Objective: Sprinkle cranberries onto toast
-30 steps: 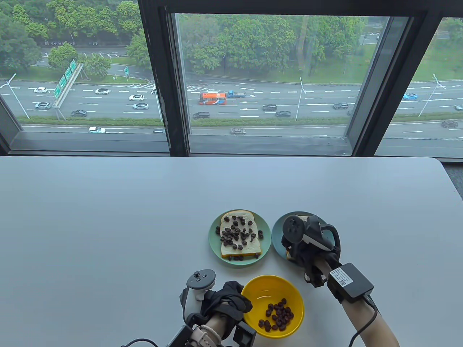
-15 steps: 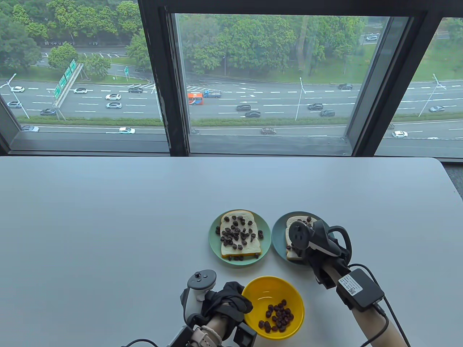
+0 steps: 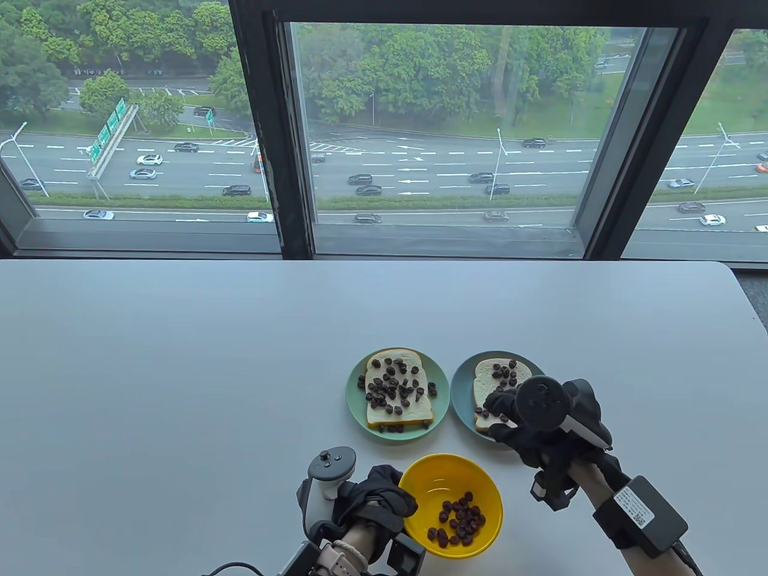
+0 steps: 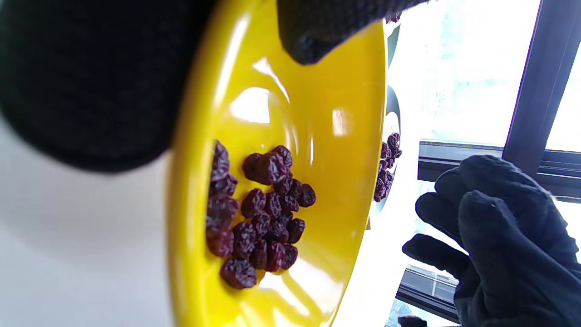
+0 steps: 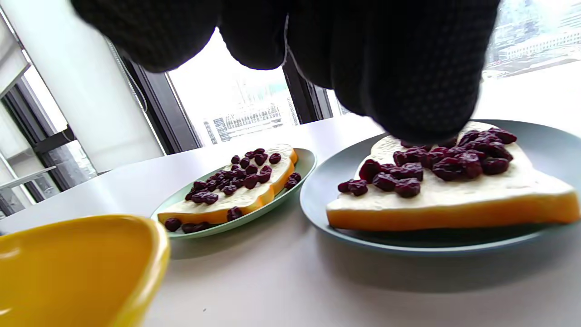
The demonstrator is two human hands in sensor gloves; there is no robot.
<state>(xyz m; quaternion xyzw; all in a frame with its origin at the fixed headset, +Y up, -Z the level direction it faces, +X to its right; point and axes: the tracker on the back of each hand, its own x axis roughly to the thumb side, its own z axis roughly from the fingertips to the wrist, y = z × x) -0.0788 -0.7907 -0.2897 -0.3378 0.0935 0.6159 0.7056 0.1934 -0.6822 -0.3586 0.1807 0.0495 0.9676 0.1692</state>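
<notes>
**Operator:** Cranberries (image 3: 504,373) are down on the right toast (image 3: 498,384) now. A second ago my right hand (image 3: 540,426) sat squarely over that slice and hid nearly all of it; it has since drawn back toward me and to the right, so most of the bread shows in the table view, with a cluster of berries on its upper part.

**Observer:** Is that hand holding anything?

**Operator:** I cannot tell. In the right wrist view the gloved fingers (image 5: 408,81) hang bunched just above the berries, and I see none caught between them. In the left wrist view the same hand looks loosely curled, not spread flat.

**Observer:** And your left?

**Operator:** My left hand (image 3: 372,498) has stayed put, gripping the near-left rim of the yellow bowl (image 3: 420,480), with a fingertip hooked over the edge in the left wrist view. The bowl has shifted a touch. A small heap of berries remains in its lower right.

**Observer:** Where does that leave the job?

**Operator:** The left toast (image 3: 399,390) on the green plate (image 3: 354,396) is thickly covered, a few berries spilled onto the plate itself. The right slice, on the blue plate (image 3: 462,396), carries fewer, and its lower half looks bare where I can see it. My guess is this handful has been dropped and the hand is heading back to the bowl, which sits near the blue plate, for another pinch.
</notes>
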